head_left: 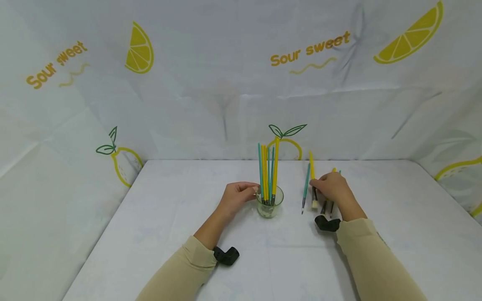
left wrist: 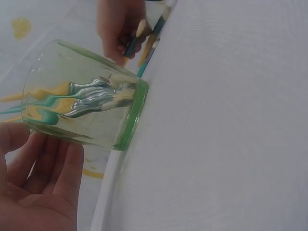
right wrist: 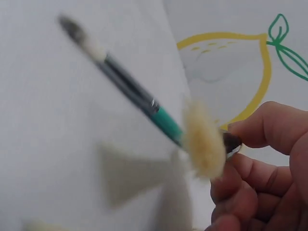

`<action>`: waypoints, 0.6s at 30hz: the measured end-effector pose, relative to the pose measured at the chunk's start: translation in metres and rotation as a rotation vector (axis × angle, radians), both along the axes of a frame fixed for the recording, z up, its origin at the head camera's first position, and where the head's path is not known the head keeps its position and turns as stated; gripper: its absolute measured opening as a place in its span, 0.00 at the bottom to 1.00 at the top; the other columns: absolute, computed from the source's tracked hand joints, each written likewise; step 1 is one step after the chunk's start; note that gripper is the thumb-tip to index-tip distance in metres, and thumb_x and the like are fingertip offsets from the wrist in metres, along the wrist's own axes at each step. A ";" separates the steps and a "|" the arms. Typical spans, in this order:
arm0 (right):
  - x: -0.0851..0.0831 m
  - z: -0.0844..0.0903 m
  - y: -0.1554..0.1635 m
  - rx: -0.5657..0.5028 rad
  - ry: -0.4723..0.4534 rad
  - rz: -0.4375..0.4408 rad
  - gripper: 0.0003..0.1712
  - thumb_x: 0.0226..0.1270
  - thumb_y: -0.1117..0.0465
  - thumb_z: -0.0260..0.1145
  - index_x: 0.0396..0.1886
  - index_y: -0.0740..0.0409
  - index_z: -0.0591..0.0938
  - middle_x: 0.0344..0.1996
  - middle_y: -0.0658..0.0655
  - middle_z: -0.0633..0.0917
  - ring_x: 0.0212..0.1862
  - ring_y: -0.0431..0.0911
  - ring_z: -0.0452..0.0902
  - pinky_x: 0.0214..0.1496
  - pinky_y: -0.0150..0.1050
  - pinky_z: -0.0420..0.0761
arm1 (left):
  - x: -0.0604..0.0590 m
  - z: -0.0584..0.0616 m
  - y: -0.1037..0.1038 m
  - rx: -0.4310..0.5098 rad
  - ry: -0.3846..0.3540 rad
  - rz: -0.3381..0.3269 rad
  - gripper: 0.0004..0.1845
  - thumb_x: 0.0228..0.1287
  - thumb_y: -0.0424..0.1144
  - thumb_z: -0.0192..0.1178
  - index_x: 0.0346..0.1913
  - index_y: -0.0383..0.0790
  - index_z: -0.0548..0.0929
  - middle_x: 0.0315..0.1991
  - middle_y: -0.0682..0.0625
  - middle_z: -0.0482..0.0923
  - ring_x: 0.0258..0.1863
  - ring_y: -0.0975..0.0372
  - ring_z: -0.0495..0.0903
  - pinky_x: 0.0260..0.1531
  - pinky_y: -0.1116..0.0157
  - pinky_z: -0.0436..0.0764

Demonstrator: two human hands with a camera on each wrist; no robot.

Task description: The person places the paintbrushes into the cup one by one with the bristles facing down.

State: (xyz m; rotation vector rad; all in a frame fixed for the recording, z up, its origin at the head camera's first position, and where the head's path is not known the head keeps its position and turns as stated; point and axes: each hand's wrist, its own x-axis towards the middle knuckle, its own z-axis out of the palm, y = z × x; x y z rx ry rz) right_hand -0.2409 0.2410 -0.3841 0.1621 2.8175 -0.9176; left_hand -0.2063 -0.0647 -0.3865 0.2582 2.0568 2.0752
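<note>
Standing upright in the glass cup (head_left: 269, 205) near the middle of the white surface (head_left: 158, 217) are several teal and yellow paintbrushes (head_left: 268, 175), bristles down, so most of the gathering looks, as far as one can judge, already done. The left hand (head_left: 239, 195) is resting beside the cup with its fingers relaxed and straight against the glass wall, steadying it rather than gripping it; the left wrist view is showing the metal ferrules bunched at the cup's bottom. The right hand (head_left: 332, 187) is pinching a yellow-handled brush (head_left: 312, 180) with a pale flat tuft between thumb and fingertips, just off the cloth, and the right wrist view is showing that tuft blurred beside the thumb. A loose teal brush (head_left: 305, 188) is lying just left of that hand, and a few more brushes (head_left: 328, 206) are lying partly hidden under it. These few seem to be what is left to go into the cup.
</note>
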 end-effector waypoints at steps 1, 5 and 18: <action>0.000 0.000 -0.001 -0.030 0.008 -0.009 0.23 0.69 0.48 0.56 0.35 0.65 0.84 0.21 0.52 0.81 0.26 0.45 0.75 0.28 0.36 0.75 | 0.000 0.000 0.000 -0.003 0.001 0.000 0.14 0.68 0.32 0.58 0.49 0.25 0.84 0.50 0.36 0.84 0.47 0.56 0.85 0.51 0.62 0.85; 0.002 0.001 -0.007 -0.181 0.037 -0.041 0.22 0.69 0.51 0.58 0.39 0.68 0.83 0.20 0.51 0.81 0.24 0.42 0.77 0.28 0.35 0.80 | 0.000 -0.001 0.000 -0.006 0.002 0.004 0.14 0.68 0.32 0.58 0.49 0.25 0.84 0.50 0.37 0.84 0.46 0.57 0.85 0.51 0.62 0.85; 0.009 0.009 -0.027 -0.391 0.165 -0.016 0.22 0.68 0.57 0.62 0.55 0.68 0.76 0.22 0.56 0.83 0.24 0.46 0.82 0.33 0.42 0.88 | -0.019 -0.033 0.002 0.004 0.008 0.017 0.15 0.69 0.36 0.59 0.49 0.28 0.85 0.49 0.42 0.85 0.45 0.61 0.85 0.51 0.61 0.85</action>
